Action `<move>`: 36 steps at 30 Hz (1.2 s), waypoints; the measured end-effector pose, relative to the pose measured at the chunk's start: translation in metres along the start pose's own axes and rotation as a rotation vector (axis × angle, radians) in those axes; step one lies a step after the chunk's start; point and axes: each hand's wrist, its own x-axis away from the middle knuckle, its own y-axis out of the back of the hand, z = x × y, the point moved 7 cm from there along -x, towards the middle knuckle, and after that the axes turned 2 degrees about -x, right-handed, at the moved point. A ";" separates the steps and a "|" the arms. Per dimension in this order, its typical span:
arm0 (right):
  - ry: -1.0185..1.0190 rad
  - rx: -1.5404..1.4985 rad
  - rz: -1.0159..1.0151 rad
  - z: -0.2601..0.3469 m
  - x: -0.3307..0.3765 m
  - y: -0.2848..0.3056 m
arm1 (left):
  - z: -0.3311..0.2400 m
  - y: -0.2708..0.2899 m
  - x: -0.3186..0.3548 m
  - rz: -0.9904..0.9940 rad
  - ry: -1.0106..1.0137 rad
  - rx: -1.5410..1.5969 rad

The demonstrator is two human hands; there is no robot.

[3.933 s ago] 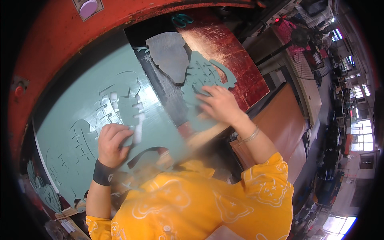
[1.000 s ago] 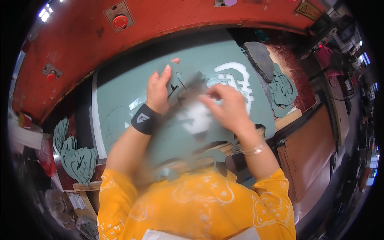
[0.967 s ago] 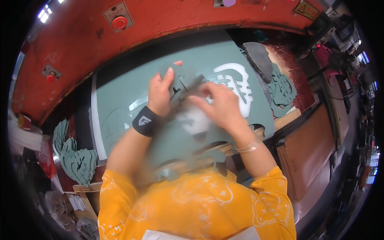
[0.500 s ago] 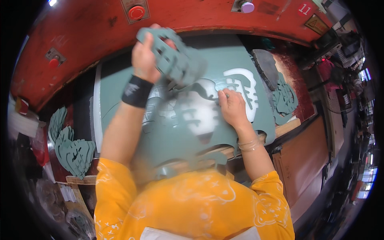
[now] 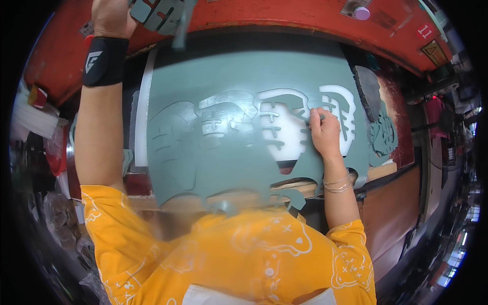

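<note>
My left hand [image 5: 112, 18], with a black wristband, is raised at the upper left, partly cut off by the picture's edge. It is closed on grey-green cut-out pieces [image 5: 160, 18] with slots, blurred by motion. A large grey-green sheet [image 5: 229, 66] lies on the work surface. Two openings in it show a white backing [image 5: 284, 134], and two cut outlines left of them still hold their pieces. My right hand [image 5: 325, 133] pinches the narrow part of the sheet between the openings.
A red machine beam [image 5: 264, 14] with a purple knob [image 5: 361, 13] runs across the far side. Stacked cut pieces [image 5: 382, 134] lie at the right beside a dark grey offcut [image 5: 367, 89]. A wooden strip [image 5: 382, 174] borders the near edge, with brown boards [image 5: 394, 203] below it.
My left hand has swung up and left with the cut-out pieces, away from the sheet. My right hand keeps its pinch, shifting right in the picture as the view moves.
</note>
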 end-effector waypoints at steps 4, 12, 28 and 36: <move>-0.023 -0.026 -0.008 -0.004 0.001 -0.001 | -0.004 -0.058 0.073 0.604 -0.548 -1.101; -0.123 -0.082 0.060 -0.010 0.002 -0.004 | 0.078 -0.091 0.271 1.243 0.024 -0.821; -0.021 0.005 -0.024 -0.002 0.007 -0.001 | 0.094 -0.063 0.237 0.642 0.336 -0.554; 0.224 -0.158 -0.382 0.072 0.003 0.042 | 0.112 -0.005 0.235 -0.151 0.679 0.140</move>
